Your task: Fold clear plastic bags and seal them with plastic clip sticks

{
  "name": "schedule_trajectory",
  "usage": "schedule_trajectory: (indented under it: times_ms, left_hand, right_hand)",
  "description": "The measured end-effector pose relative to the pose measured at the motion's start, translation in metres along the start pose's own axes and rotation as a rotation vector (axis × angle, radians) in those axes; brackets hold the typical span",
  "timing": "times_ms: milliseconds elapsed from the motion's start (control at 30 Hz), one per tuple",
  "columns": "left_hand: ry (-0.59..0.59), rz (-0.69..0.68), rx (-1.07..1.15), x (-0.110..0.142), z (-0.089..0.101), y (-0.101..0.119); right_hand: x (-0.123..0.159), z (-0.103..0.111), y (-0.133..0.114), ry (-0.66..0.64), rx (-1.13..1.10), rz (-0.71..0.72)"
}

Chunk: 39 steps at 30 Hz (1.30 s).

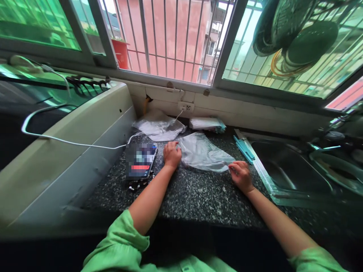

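Observation:
A clear plastic bag [205, 153] lies spread over the dark speckled countertop [195, 200], wrinkled across its middle. At its left edge, my left hand [172, 154] is closed on the film, knuckles up. The bag's lower right corner sits pinched between the thumb and fingers of my right hand [241, 175]. Left of my left hand is a phone [141, 160] with its screen lit, propped at a slant on something small and shiny. Behind the bag lie a pile of clear plastic bags [160, 126] and a flat plastic-wrapped bundle [208, 124].
Several light-blue strips [244, 148] lie beside the metal sink [286, 166] on the right. A white cable [76, 144] loops over the pale side panel [113, 109] on the left. The wall socket [186, 107] has a cord in it. Pans [312, 41] hang at the window.

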<state>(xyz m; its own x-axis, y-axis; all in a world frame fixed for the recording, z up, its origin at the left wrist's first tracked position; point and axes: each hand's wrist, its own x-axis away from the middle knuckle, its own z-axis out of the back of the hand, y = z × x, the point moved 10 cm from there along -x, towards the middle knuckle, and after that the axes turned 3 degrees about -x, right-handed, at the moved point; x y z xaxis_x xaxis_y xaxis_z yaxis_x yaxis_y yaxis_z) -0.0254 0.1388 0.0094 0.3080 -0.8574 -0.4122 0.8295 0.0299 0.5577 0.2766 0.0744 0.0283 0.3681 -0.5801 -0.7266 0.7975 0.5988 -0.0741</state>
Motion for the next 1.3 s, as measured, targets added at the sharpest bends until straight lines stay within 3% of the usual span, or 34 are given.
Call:
schedule_trajectory:
  times_ms: [100,300,467,633,967,1300]
  left_hand:
    - [-0.055,0.086,0.009,-0.002,-0.009,-0.012]
    - [-0.165,0.128,0.118,0.003,-0.031,-0.011]
    - [-0.160,0.165,0.389,0.001,-0.036,-0.015]
    - [-0.101,0.244,0.619,-0.005,-0.025,-0.029]
    - [-0.062,0.428,0.841,-0.009,-0.016,-0.045]
    - [-0.034,0.492,0.948,-0.007,-0.014,-0.043]
  right_hand:
    - [0.012,0.007,0.026,-0.036,-0.056,-0.086]
    - [0.008,-0.002,0.070,-0.047,-0.082,-0.239]
    - [-0.013,-0.025,0.082,-0.068,-0.051,-0.250]
    - [-0.028,-0.036,0.095,-0.023,0.025,-0.332]
    - [-0.023,-0.027,0.131,0.127,0.047,-0.564]
    - [-0.019,-0.023,0.126,0.110,0.055,-0.582]
